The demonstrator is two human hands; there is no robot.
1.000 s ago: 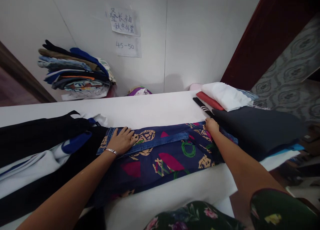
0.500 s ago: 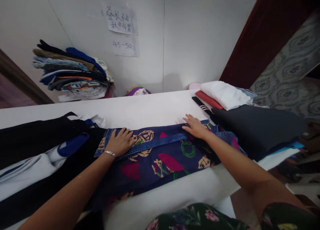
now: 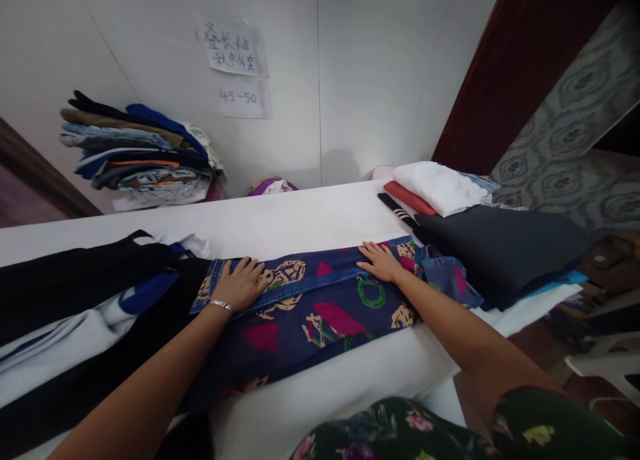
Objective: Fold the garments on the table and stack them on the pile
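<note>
A dark blue patterned garment (image 3: 330, 313) with denim trim lies partly folded across the white table (image 3: 300, 220). It carries magenta, green and tan shapes, and a denim strip runs along its length. My left hand (image 3: 239, 283) rests flat on its left end, fingers spread, with a silver bracelet at the wrist. Toward the right end, my right hand (image 3: 381, 263) lies on the cloth with its fingers stretched out. Beyond that hand, a denim-edged part (image 3: 450, 273) of the garment extends toward the dark clothes.
Black and white clothes (image 3: 100, 320) spread over the left side. On the right lie a dark grey garment (image 3: 505, 247), a white folded cloth (image 3: 440, 187) and a red one (image 3: 407, 199). A tall stack of folded clothes (image 3: 143, 153) stands behind the table, near handwritten paper signs (image 3: 235, 50).
My right hand has come down flat onto the garment's upper right edge, where it was slightly raised before. My left hand stays in place. The view has shifted a little.
</note>
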